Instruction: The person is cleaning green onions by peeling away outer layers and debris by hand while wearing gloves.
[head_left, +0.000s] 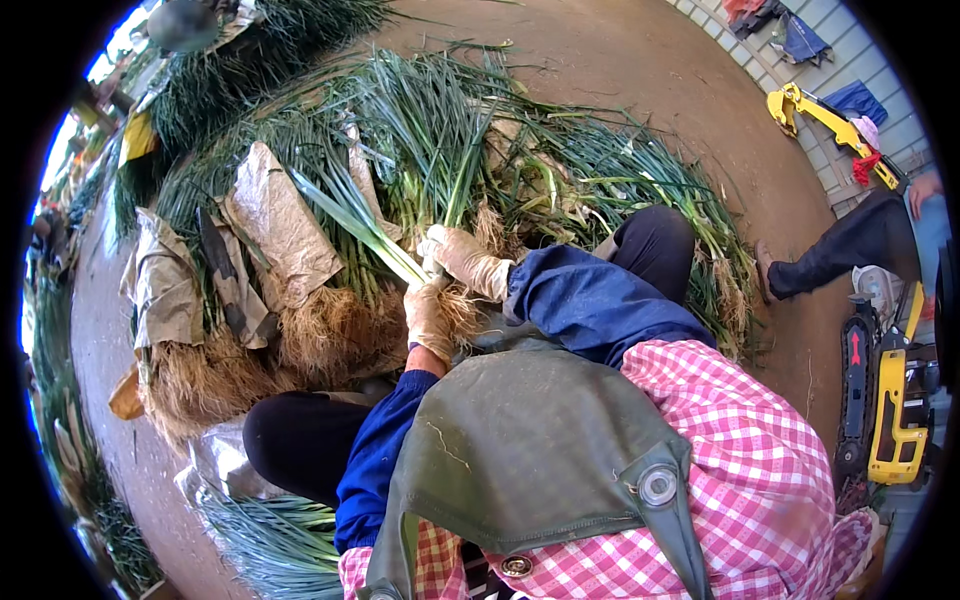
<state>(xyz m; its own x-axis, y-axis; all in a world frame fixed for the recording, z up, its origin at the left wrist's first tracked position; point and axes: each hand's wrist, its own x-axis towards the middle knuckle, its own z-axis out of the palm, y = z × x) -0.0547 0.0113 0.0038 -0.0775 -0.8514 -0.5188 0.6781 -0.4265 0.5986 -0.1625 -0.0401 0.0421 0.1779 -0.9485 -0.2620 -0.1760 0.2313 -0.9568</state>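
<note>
In a pale work glove, my left hand (427,318) is closed round the lower end of a few green onions (362,228). Their leaves slant up to the far left, and pale roots hang beside the glove. My right hand (466,262), gloved too, is closed right against the left one at the white part of the stalks; its fingertips partly hide what they pinch. Just beyond my hands lies a loose heap of green onions (420,120). Left of my hands rest bundles with brown roots (325,330), partly wrapped in tan paper (285,225).
More green onions (270,540) lie by my left knee (300,450). A further pile (225,85) stands at the far left. On the right are another person's leg (850,250) and a yellow and black toy excavator (895,415). Brown floor (640,60) stretches beyond the heap.
</note>
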